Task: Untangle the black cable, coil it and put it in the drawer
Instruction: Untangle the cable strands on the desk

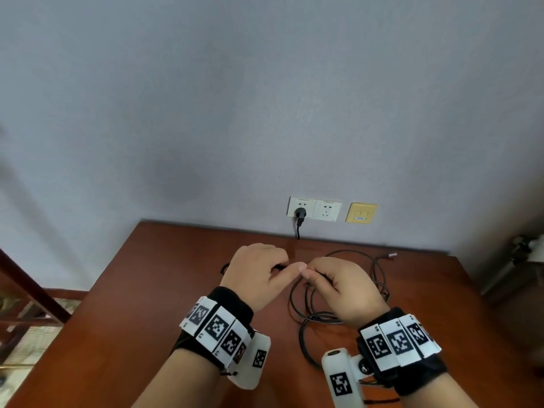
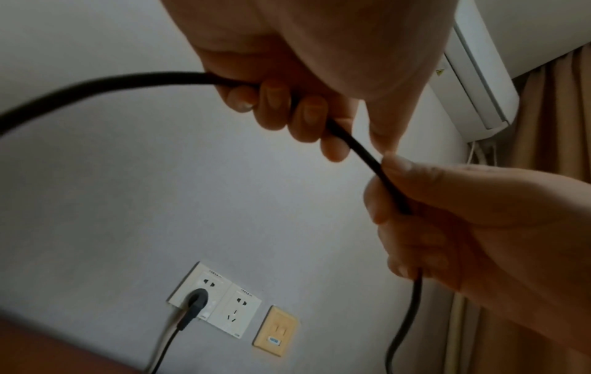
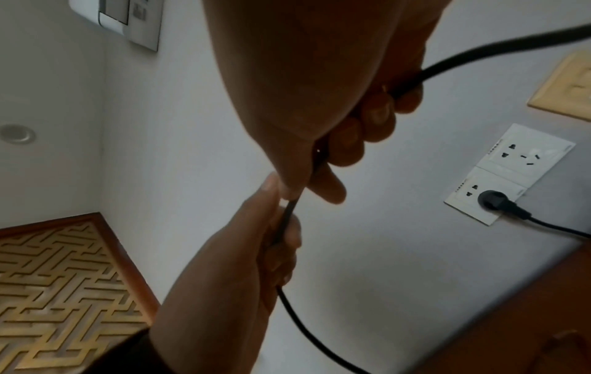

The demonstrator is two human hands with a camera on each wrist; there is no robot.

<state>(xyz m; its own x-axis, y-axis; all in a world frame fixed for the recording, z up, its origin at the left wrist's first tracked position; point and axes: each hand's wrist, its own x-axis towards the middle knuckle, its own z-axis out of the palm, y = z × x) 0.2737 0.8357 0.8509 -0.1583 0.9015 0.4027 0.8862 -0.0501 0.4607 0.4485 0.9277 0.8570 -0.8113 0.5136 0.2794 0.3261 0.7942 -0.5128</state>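
The black cable (image 1: 306,301) lies in loose loops on the wooden table (image 1: 147,290), at 3 o'clock of the left hand (image 1: 259,272). Left hand and right hand (image 1: 341,287) each curl their fingers round one strand, thumbs touching, likely to feed slack through the tangle.

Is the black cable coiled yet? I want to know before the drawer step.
Not coiled. The black cable lies in loose, overlapping loops on the table, while the left hand and right hand grip one stretch.

Cable (image 1: 338,304) loops on table (image 1: 176,290) — right of hands, wall sockets (image 1: 314,209) behind
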